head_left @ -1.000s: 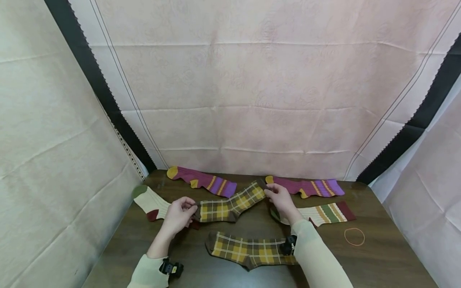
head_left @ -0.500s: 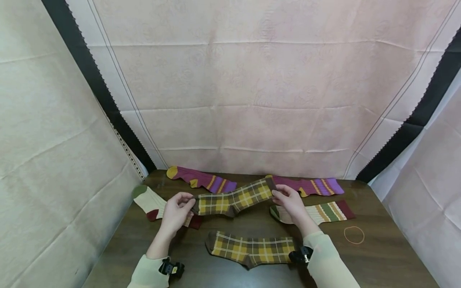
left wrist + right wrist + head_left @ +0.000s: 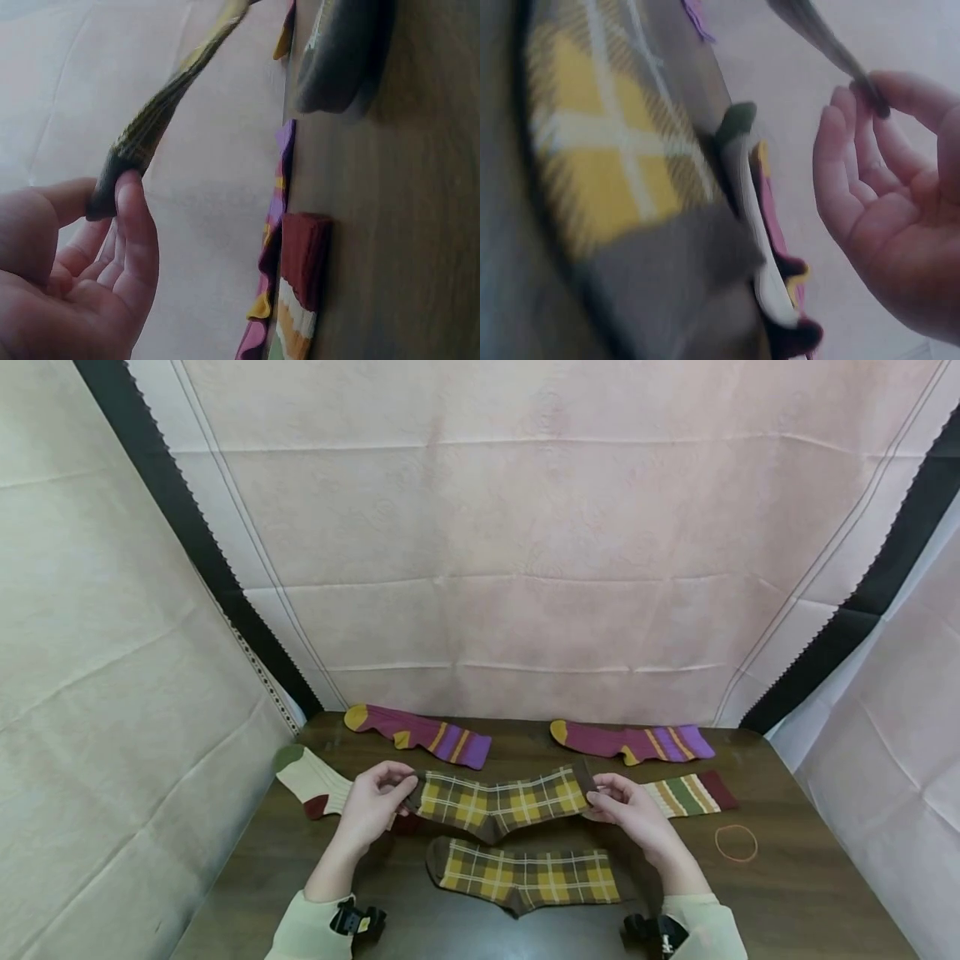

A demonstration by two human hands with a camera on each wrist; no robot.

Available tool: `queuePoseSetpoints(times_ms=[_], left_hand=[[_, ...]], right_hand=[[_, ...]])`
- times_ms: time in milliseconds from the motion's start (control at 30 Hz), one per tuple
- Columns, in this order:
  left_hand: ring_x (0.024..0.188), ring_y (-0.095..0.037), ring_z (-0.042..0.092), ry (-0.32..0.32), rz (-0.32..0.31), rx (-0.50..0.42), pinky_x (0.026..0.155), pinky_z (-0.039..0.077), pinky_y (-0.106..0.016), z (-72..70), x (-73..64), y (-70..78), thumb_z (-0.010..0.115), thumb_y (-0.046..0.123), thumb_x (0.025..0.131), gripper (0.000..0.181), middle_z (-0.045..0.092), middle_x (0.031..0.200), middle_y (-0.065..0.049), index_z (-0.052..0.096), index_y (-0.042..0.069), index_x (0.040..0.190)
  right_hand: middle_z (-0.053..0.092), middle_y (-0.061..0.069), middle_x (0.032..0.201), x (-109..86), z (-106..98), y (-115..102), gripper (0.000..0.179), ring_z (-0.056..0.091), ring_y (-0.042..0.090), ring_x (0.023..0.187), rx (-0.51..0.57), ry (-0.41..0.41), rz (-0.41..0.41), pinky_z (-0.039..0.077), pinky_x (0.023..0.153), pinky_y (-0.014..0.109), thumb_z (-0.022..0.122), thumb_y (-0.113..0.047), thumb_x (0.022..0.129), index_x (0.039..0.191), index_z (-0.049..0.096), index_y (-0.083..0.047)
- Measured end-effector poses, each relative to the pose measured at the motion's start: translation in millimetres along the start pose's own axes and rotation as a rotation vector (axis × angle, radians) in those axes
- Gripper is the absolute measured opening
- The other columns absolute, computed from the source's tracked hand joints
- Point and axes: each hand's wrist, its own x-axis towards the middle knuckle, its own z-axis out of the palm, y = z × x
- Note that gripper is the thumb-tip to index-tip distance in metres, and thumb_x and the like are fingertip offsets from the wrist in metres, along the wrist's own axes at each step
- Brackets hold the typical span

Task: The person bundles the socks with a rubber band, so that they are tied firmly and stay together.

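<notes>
A yellow and brown plaid sock (image 3: 502, 802) is stretched between my two hands above the table. My left hand (image 3: 372, 802) pinches its toe end at the left; in the left wrist view the thumb and finger grip the dark tip (image 3: 112, 184). At the other end, my right hand (image 3: 630, 814) pinches the dark cuff, which the right wrist view shows between thumb and fingers. Just below, a matching plaid sock (image 3: 525, 877) lies flat on the table, its toe to the left, apart from both hands.
Two purple and yellow socks, a left one (image 3: 420, 735) and a right one (image 3: 633, 743), lie along the back edge. A cream sock (image 3: 315, 781) lies behind my left hand, a striped one (image 3: 690, 795) behind my right. A rubber band (image 3: 736, 843) rests at the right.
The held plaid sock has come down and nearer to the matching one, and hangs more level. My right hand has moved right and toward me; my left hand has barely shifted.
</notes>
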Motion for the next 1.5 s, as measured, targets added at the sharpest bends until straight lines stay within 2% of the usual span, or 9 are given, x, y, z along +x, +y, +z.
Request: queuePoseSetpoints(times_ms=[133, 300, 500, 633, 867, 1000, 1200, 1367, 1500], left_hand=[[0.064, -0.027, 0.068, -0.069, -0.008, 0.027, 0.062, 0.061, -0.047, 1.3, -2.4, 1.6, 0.078, 0.018, 0.101, 0.017, 0.071, 0.098, -0.011, 0.075, 0.006, 0.112], [0.067, -0.027, 0.070, -0.156, -0.017, 0.040, 0.068, 0.063, -0.051, 3.2, -5.5, 4.4, 0.081, 0.014, 0.098, 0.018, 0.073, 0.096, -0.010, 0.074, 0.004, 0.111], [0.071, -0.028, 0.072, -0.303, -0.022, 0.059, 0.068, 0.064, -0.049, 7.5, -7.9, 5.0, 0.082, 0.012, 0.097, 0.021, 0.070, 0.098, -0.012, 0.073, 0.002, 0.113], [0.071, -0.025, 0.071, -0.395, -0.030, 0.075, 0.069, 0.063, -0.053, 9.7, -9.1, 6.0, 0.082, 0.010, 0.096, 0.021, 0.069, 0.096, -0.012, 0.073, 0.001, 0.112], [0.068, -0.023, 0.071, -0.539, -0.056, 0.071, 0.067, 0.064, -0.052, 11.5, -14.1, 12.7, 0.082, 0.006, 0.095, 0.022, 0.068, 0.093, -0.012, 0.070, -0.002, 0.112], [0.066, -0.023, 0.071, -0.584, -0.084, 0.058, 0.066, 0.064, -0.052, 13.0, -15.8, 14.3, 0.082, 0.003, 0.093, 0.023, 0.068, 0.091, -0.012, 0.069, -0.003, 0.111], [0.065, -0.023, 0.071, -0.614, -0.115, 0.060, 0.064, 0.064, -0.048, 14.9, -16.3, 9.0, 0.083, -0.002, 0.091, 0.024, 0.068, 0.089, -0.012, 0.068, -0.003, 0.111], [0.066, -0.023, 0.071, -0.636, -0.141, 0.088, 0.061, 0.064, -0.044, 16.4, -15.2, 5.1, 0.084, -0.004, 0.089, 0.026, 0.067, 0.088, -0.013, 0.068, -0.002, 0.110], [0.064, -0.021, 0.070, -0.642, -0.144, 0.118, 0.060, 0.063, -0.041, 18.4, -15.8, 3.9, 0.084, -0.005, 0.088, 0.026, 0.066, 0.087, -0.012, 0.068, -0.002, 0.108]], right_hand=[[0.070, 0.013, 0.107, -14.2, -10.6, 2.6, 0.044, 0.072, 0.032, 0.102, -0.032, -0.080, -0.008, 0.061, 0.089, 0.037, 0.068, -0.022, 0.108, 0.138, 0.057, 0.008], [0.070, 0.015, 0.105, -27.8, -29.9, 3.4, 0.039, 0.072, 0.034, 0.101, -0.066, -0.168, -0.026, 0.062, 0.087, 0.039, 0.069, -0.020, 0.107, 0.129, 0.059, 0.011], [0.072, 0.013, 0.097, -36.9, -49.4, 1.7, 0.027, 0.073, 0.023, 0.091, -0.085, -0.315, -0.033, 0.063, 0.082, 0.040, 0.068, -0.012, 0.105, 0.117, 0.060, 0.011], [0.074, 0.011, 0.091, -40.8, -56.3, 2.3, 0.020, 0.074, 0.025, 0.088, -0.095, -0.426, -0.020, 0.063, 0.079, 0.039, 0.066, -0.009, 0.105, 0.112, 0.059, 0.008], [0.075, 0.010, 0.087, -47.0, -64.9, 6.6, 0.023, 0.072, 0.018, 0.078, -0.107, -0.540, 0.008, 0.064, 0.071, 0.038, 0.068, -0.007, 0.102, 0.112, 0.058, 0.012], [0.075, 0.008, 0.083, -47.4, -68.0, 8.8, 0.025, 0.071, 0.018, 0.073, -0.119, -0.560, 0.038, 0.063, 0.067, 0.036, 0.071, -0.007, 0.100, 0.113, 0.059, 0.010], [0.074, 0.007, 0.078, -47.7, -65.3, 10.9, 0.024, 0.071, 0.016, 0.070, -0.139, -0.548, 0.102, 0.060, 0.062, 0.030, 0.074, -0.009, 0.098, 0.112, 0.061, 0.005], [0.071, 0.006, 0.070, -50.4, -61.3, 13.7, 0.020, 0.066, 0.008, 0.056, -0.216, -0.523, 0.150, 0.049, 0.049, 0.019, 0.078, -0.014, 0.095, 0.104, 0.065, -0.001], [0.071, 0.007, 0.068, -51.1, -58.6, 16.9, 0.016, 0.065, 0.005, 0.051, -0.272, -0.505, 0.173, 0.042, 0.045, 0.016, 0.080, -0.016, 0.093, 0.095, 0.068, -0.006]])
